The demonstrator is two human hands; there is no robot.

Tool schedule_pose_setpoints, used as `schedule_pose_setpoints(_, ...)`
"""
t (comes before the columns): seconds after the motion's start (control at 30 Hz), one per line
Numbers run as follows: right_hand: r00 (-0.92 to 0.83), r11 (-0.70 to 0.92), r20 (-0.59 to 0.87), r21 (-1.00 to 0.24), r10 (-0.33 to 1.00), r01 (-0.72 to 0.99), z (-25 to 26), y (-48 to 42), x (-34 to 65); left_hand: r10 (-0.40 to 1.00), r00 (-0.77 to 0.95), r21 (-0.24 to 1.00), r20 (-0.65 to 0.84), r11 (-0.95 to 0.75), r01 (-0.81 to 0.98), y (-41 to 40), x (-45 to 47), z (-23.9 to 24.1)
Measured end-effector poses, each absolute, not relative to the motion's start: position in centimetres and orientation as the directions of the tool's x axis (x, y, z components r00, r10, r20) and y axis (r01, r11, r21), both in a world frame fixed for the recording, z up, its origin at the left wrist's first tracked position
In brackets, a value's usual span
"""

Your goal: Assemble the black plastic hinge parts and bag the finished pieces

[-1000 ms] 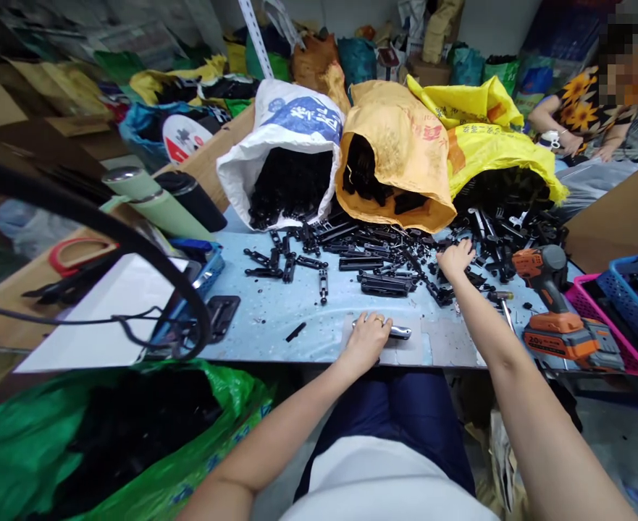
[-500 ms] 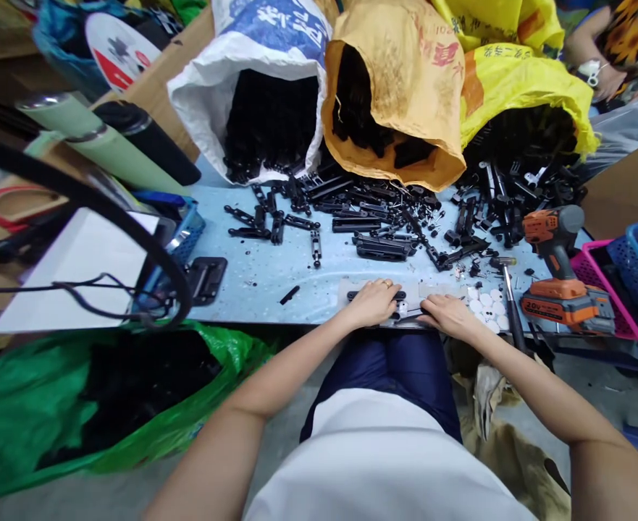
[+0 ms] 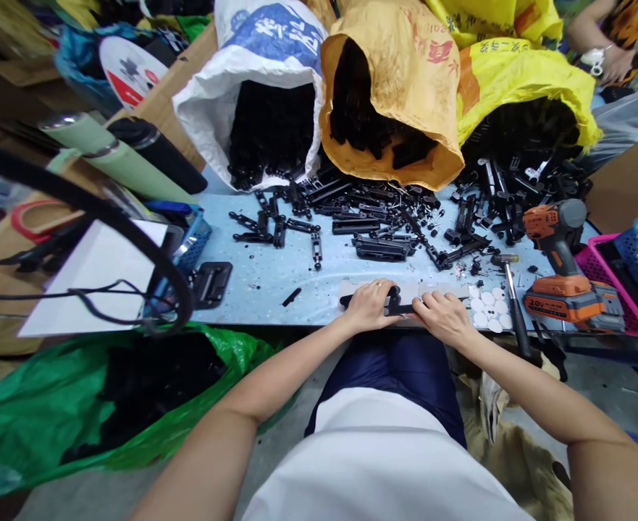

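Note:
Both hands meet at the near edge of the pale blue table. My left hand, with a ring on one finger, presses on a small black plastic part that lies on a grey pad. My right hand grips the same part from its right end. Just right of my right hand lie several white round discs. Loose black parts are scattered across the middle of the table beyond my hands.
A white sack, an orange sack and a yellow sack spill black parts at the back. An orange cordless drill and a hammer lie right, beside pink and blue baskets. A green bag sits lower left. Another person's arms are far right.
My right hand came back from the pile of black parts to the near edge and joined my left hand on the small black part. The camera tilted down.

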State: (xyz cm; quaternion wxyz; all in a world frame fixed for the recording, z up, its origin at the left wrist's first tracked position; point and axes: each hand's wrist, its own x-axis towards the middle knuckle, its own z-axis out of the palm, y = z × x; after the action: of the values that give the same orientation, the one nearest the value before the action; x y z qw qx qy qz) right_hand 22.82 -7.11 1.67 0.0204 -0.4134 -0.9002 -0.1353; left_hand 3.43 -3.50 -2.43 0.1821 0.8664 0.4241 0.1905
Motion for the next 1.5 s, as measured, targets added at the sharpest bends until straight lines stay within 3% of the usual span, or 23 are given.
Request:
schedule_pose_setpoints(0.43, -0.718, 0.686, 0.044, 0.262, 0.695, 0.679, 3.5, -5.5, 23.0, 0.826, 0.512, 0.481, 0.237, -0.557, 0.677, -3.7, 3.9, -3.0)
schedule_pose_setpoints(0.7, -0.785, 0.757, 0.003, 0.264, 0.619, 0.598, 3.8, -4.8, 23.0, 0.775, 0.521, 0.504, 0.357, -0.63, 0.591, -4.0, 3.3, -3.4)
schedule_pose_setpoints(0.83, -0.746, 0.706, 0.032, 0.295, 0.666, 0.643, 3.6, -4.8, 23.0, 0.804, 0.474, 0.507, 0.359, -0.594, 0.625, -3.7, 3.5, -3.6)
schedule_pose_setpoints(1.03, -0.785, 0.759, 0.016, 0.247, 0.619, 0.603, 2.6, -4.6, 24.1, 0.798, 0.543, 0.47, 0.259, -0.596, 0.652, -4.3, 3.8, -3.4)
schedule_pose_setpoints(1.17, -0.747, 0.722, 0.126, 0.195, 0.653, 0.664, 0.3, -4.1, 26.1, 0.783, 0.589, 0.437, 0.199, -0.609, 0.662, -1.9, 5.5, -1.2)
schedule_pose_setpoints(1.3, -0.688, 0.684, 0.221, 0.106, 0.691, 0.721, -2.0, -5.3, 27.4, 0.9, 0.424, 0.388, 0.101, -0.428, 0.816, 5.2, 8.4, 1.4)
schedule_pose_setpoints(1.5, -0.591, 0.617, 0.259, -0.026, 0.764, 0.786, -2.0, -5.1, 27.9, 0.945, 0.304, 0.331, -0.124, -0.249, 0.91, 11.7, 12.7, 1.7)
